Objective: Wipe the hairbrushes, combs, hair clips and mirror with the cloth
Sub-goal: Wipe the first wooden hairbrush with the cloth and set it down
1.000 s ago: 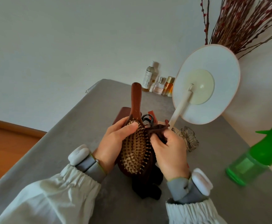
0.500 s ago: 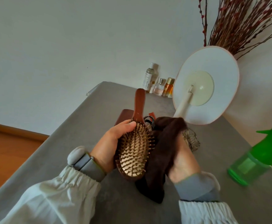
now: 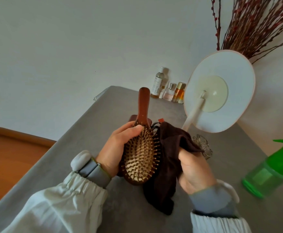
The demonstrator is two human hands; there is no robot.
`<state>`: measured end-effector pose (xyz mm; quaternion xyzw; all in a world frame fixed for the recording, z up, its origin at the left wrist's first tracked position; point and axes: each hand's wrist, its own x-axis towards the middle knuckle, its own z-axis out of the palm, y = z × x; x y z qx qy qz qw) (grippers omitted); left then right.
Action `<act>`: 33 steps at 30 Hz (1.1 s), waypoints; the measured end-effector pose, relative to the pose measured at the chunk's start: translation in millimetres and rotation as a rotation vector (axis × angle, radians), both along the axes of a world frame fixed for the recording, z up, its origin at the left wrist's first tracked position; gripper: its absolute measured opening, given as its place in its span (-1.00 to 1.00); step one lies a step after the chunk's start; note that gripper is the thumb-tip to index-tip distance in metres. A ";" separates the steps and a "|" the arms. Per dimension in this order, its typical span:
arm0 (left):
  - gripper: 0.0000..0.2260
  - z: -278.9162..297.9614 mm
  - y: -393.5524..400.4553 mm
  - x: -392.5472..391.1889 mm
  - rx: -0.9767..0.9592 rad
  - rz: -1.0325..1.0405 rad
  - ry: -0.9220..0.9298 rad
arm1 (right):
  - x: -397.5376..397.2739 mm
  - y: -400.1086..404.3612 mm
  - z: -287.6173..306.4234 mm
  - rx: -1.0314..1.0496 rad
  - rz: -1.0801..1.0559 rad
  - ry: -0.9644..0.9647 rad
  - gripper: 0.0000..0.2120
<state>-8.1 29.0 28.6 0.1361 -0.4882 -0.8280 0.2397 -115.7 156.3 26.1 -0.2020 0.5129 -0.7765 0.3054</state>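
Wooden hairbrush [image 3: 140,158] gripped by left hand [image 3: 115,152], brown cloth [image 3: 169,158] clutched in right hand [image 3: 194,169], green spray bottle [image 3: 268,174] nearby

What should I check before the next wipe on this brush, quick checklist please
1. Left hand grips the brush by its head: ok.
2. Bristles face up, in view: ok.
3. Right hand holds the cloth: ok.
4. Cloth lies against the brush's right edge: ok.
5. Bristles clean: cannot tell.
6. Mirror stands apart, behind the hands: ok.
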 end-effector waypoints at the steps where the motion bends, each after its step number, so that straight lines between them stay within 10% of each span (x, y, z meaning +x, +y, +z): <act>1: -0.73 -0.4 0.0 -0.5 -0.002 -0.003 0.002 | -0.5 -0.9 -2.5 0.005 -0.013 0.012 -0.84; 7: -0.68 -2.7 -1.5 -0.4 0.023 -0.034 0.003 | 7.2 -1.5 -4.0 0.111 0.055 0.148 -0.69; 11: -0.69 -4.4 4.1 -3.1 -0.027 -0.042 -0.025 | 6.6 -2.5 0.7 0.274 -0.111 0.737 -0.68; 18: -0.69 -7.0 9.6 -4.7 -0.058 -0.095 -0.006 | -0.1 -6.2 -5.1 0.289 -0.370 1.006 -0.79; 21: -0.67 -8.5 14.1 -6.9 -0.093 -0.085 -0.016 | 5.6 -7.9 -0.9 0.290 -0.353 0.800 -0.79; 24: -0.67 -8.2 14.8 -7.0 -0.103 -0.103 -0.024 | 6.0 -8.9 -1.4 0.231 -0.286 0.151 -0.88; 26: -0.71 -6.4 13.3 -5.6 -0.102 -0.091 -0.021 | 6.4 -10.2 -5.7 0.164 -0.182 -0.100 -0.50; 28: -0.70 -5.3 12.4 -5.8 -0.067 -0.056 -0.022 | 7.5 -11.6 -7.2 0.132 -0.124 -0.149 -0.20; 33: -0.77 -4.6 12.2 -9.6 0.076 0.022 0.010 | 10.5 -13.4 -11.8 0.132 -0.049 0.202 -0.72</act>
